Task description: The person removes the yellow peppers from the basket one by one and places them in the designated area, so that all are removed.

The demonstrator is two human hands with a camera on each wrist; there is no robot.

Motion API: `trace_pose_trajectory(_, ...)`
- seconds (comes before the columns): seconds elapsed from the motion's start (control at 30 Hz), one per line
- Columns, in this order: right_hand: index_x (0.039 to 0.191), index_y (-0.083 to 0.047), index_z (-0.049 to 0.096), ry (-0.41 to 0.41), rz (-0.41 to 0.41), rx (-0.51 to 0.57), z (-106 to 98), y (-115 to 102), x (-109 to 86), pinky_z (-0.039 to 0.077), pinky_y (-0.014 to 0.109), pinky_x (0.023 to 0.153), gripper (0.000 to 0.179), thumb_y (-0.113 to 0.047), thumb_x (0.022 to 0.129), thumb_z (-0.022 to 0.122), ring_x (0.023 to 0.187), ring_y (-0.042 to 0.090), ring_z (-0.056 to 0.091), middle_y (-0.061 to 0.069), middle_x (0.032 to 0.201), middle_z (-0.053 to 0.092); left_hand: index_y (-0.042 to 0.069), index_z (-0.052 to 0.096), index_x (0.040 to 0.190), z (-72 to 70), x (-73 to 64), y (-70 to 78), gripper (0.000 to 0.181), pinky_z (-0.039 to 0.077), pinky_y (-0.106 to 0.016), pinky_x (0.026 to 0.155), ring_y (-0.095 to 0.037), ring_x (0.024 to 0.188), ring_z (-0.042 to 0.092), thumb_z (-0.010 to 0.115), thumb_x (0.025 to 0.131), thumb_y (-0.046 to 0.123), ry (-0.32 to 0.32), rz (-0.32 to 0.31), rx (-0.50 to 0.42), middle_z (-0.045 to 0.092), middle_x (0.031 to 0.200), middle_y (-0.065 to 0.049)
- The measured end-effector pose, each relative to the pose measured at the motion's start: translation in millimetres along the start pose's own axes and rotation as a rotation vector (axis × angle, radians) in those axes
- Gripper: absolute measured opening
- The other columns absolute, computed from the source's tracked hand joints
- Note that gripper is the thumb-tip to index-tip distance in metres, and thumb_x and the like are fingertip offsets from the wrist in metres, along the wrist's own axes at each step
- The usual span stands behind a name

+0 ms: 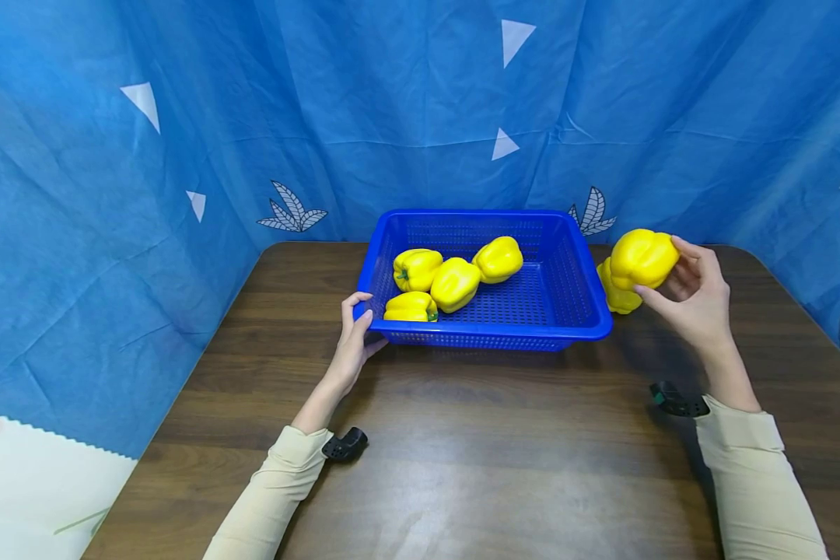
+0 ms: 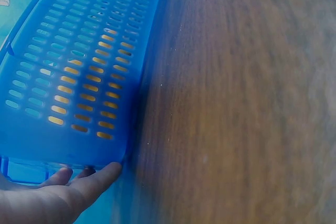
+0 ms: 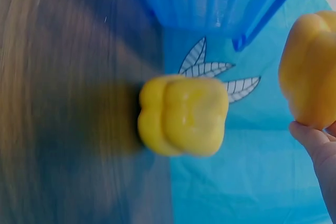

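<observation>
My left hand (image 1: 352, 340) grips the near left corner of a blue plastic basket (image 1: 490, 330), its fingers over the rim. Inside lie several yellow bell peppers (image 1: 456, 285), grouped toward the left side. To the right of the basket, my right hand (image 1: 700, 299) holds another yellow bell pepper (image 1: 644, 258) up above the table, between thumb and fingers. Below and behind it, one more bell pepper (image 3: 184, 115) stands on the table beside the basket, partly covered by the held one in the head view.
The dark wooden table (image 1: 448, 435) reaches back to a blue cloth (image 1: 420, 101) with white triangles and leaf prints, which hangs behind and to the left. A black wrist strap mount (image 1: 345, 445) sits on the left wrist, a similar one (image 1: 677, 400) on the right.
</observation>
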State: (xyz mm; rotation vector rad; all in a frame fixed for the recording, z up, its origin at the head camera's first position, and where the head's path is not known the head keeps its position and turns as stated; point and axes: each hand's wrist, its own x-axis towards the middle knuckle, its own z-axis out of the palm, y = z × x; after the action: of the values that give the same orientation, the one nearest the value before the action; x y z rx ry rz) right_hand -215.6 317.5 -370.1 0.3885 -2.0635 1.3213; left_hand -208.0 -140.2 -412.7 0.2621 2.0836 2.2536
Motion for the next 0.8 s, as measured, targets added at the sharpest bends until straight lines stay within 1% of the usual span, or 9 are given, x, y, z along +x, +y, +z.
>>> trace_pose_trajectory(0.17,0.134,-0.002,0.041,0.019,0.040,-0.016,-8,4,-2.4,0.043,0.003,0.088,0.074,0.023,0.068,0.064,0.111,-0.002,0.054,-0.011,0.128,0.048,0.027,0.023,0.125,-0.4,0.7,0.1,0.027,0.033,-0.066,0.101,-0.041,0.133,0.027,0.031,0.099,0.028,-0.001,-0.003,0.007,0.004,0.148,-0.008)
trace_pose_trajectory(0.33,0.134,-0.002,0.040,0.046,0.079,0.014,-13,9,-5.2,0.043,0.003,0.088,0.074,0.024,0.068,0.063,0.110,0.000,0.054,-0.010,0.127,0.048,0.028,0.024,0.123,-0.3,1.4,0.5,0.026,0.033,-0.065,0.102,-0.041,0.133,0.028,0.032,0.099,0.029,-0.001,-0.007,0.004,0.004,0.147,-0.008)
trace_pose_trajectory(0.47,0.134,-0.003,0.039,0.060,0.098,0.086,-18,15,-6.3,0.044,0.003,0.087,0.076,0.026,0.067,0.061,0.110,0.002,0.054,-0.006,0.127,0.048,0.028,0.023,0.124,-0.5,1.0,1.0,0.027,0.034,-0.065,0.102,-0.041,0.134,0.027,0.032,0.099,0.030,-0.005,-0.008,0.009,0.003,0.148,-0.008)
trace_pose_trajectory(0.53,0.135,-0.003,0.037,0.056,0.117,0.159,-21,17,-6.7,0.044,0.003,0.087,0.078,0.028,0.067,0.058,0.109,0.003,0.054,-0.004,0.127,0.047,0.026,0.023,0.125,-0.9,1.0,0.6,0.028,0.033,-0.065,0.102,-0.041,0.134,0.027,0.032,0.099,0.030,-0.007,-0.008,0.007,0.003,0.148,-0.008)
trace_pose_trajectory(0.67,0.142,-0.009,0.030,0.019,0.174,0.275,-31,23,-8.1,0.044,0.002,0.084,0.084,0.027,0.071,0.055,0.107,0.000,0.053,-0.006,0.124,0.043,0.026,0.022,0.126,-1.2,0.5,0.9,0.029,0.033,-0.065,0.102,-0.041,0.134,0.027,0.031,0.099,0.029,-0.012,-0.010,0.008,0.003,0.148,-0.008)
trace_pose_trajectory(0.73,0.145,-0.012,0.028,-0.001,0.187,0.295,-36,26,-9.4,0.044,0.001,0.082,0.085,0.026,0.073,0.054,0.106,-0.002,0.053,-0.007,0.124,0.043,0.026,0.022,0.126,-1.3,0.4,1.3,0.029,0.034,-0.065,0.102,-0.042,0.134,0.027,0.031,0.099,0.030,-0.013,-0.011,0.013,0.003,0.148,-0.008)
trace_pose_trajectory(0.8,0.145,-0.013,0.031,-0.018,0.188,0.312,-40,30,-10.8,0.045,0.002,0.081,0.083,0.026,0.075,0.053,0.105,-0.003,0.054,-0.008,0.127,0.044,0.026,0.021,0.126,-1.7,0.6,1.1,0.029,0.034,-0.065,0.102,-0.042,0.133,0.027,0.031,0.099,0.029,-0.014,-0.013,0.018,0.002,0.148,-0.008)
